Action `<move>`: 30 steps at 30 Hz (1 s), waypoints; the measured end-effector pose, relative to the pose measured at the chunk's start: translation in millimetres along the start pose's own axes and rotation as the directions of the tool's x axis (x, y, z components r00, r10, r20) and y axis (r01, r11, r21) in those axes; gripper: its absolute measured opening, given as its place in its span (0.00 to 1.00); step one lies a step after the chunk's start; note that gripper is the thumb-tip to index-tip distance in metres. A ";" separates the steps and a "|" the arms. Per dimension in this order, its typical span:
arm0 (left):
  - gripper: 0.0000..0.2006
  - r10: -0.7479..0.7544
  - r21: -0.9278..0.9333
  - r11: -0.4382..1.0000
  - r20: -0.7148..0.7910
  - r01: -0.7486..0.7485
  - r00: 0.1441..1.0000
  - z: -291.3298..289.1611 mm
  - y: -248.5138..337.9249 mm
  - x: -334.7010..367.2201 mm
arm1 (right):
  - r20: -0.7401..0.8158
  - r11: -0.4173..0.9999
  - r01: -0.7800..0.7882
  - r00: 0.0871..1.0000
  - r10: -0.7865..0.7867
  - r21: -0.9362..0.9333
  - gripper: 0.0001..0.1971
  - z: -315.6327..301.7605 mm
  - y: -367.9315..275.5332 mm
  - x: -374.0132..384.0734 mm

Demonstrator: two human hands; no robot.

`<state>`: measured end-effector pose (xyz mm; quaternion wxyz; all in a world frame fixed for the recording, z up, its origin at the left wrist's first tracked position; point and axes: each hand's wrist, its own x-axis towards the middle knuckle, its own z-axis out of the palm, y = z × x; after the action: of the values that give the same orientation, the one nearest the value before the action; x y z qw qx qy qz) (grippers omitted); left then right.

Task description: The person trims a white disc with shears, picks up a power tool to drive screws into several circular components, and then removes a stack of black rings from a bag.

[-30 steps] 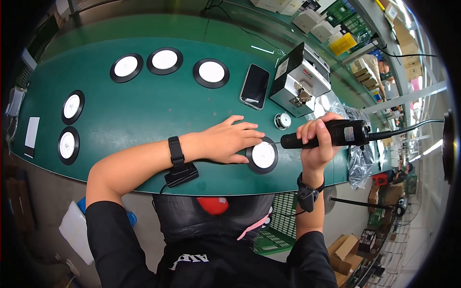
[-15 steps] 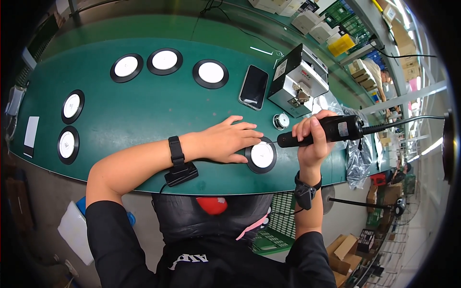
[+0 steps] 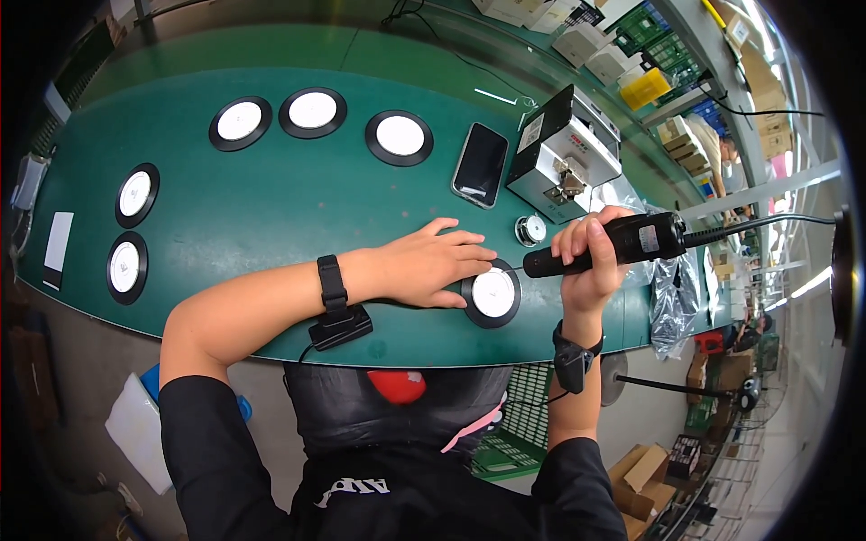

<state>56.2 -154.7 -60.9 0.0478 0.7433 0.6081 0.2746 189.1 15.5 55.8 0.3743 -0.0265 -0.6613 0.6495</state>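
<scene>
My right hand (image 3: pixel 593 261) is wrapped round a black corded electric screwdriver (image 3: pixel 622 247). The tool lies nearly level, its thin bit pointing left to the upper rim of a white disc with a black outer ring (image 3: pixel 493 294). Whether the tip sits in a screw is too small to tell. My left hand (image 3: pixel 435 269) lies palm down with its fingers spread, fingertips and thumb touching that disc's left side. Just beyond the screwdriver's nose stands a small round silver part with a white top (image 3: pixel 530 230).
A silver box-shaped device (image 3: pixel 566 158) and a phone (image 3: pixel 480 165) sit beyond my hands. More black-ringed discs (image 3: pixel 400 138) lie across the green table (image 3: pixel 298 198). Clear plastic bags (image 3: pixel 672 311) lie at the right. A screwdriver cord (image 3: pixel 767 223) runs off right. Another person (image 3: pixel 722 153) is far right.
Both hands, the disc and the screwdriver hold almost the same places. The whole view has shifted very slightly.
</scene>
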 end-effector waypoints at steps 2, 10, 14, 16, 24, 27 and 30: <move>0.31 -0.003 0.000 1.000 0.001 0.003 1.000 -0.4 0.6 0.2 | 0.002 1.000 0.000 1.000 0.000 -0.005 0.08 0.2 0.7 0.2; 0.31 -0.002 0.013 1.000 0.007 0.002 1.000 -0.2 0.4 0.1 | -0.003 1.000 0.004 1.000 -0.004 0.004 0.08 -4.8 -0.2 3.5; 0.31 -0.016 -0.004 1.000 0.011 0.016 1.000 -1.5 1.1 2.0 | -0.040 0.996 0.085 0.996 -0.084 0.035 0.08 -25.0 -20.8 53.7; 0.30 -0.019 -0.001 1.000 0.009 0.019 1.000 -1.3 2.3 2.3 | -0.087 0.986 0.164 0.983 -0.160 0.035 0.07 -36.8 -35.1 93.6; 0.29 0.001 0.011 1.000 -0.003 -0.001 1.000 -0.1 2.5 4.5 | -0.083 0.993 0.074 0.993 -0.081 -0.093 0.06 -42.0 -18.5 133.8; 0.30 -0.025 0.012 1.000 -0.005 0.025 1.000 -0.7 -0.2 -1.9 | -0.019 0.999 -0.015 1.000 0.015 0.033 0.06 -36.1 -24.7 101.5; 0.30 -0.014 -0.009 1.000 0.001 0.014 1.000 1.2 1.0 -0.7 | 0.060 0.990 -0.014 0.998 0.005 0.138 0.09 -20.2 -46.6 43.2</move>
<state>57.6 -155.2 -61.8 0.0534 0.7389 0.6121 0.2766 189.7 47.7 114.2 0.3525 0.0155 -0.6254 0.6960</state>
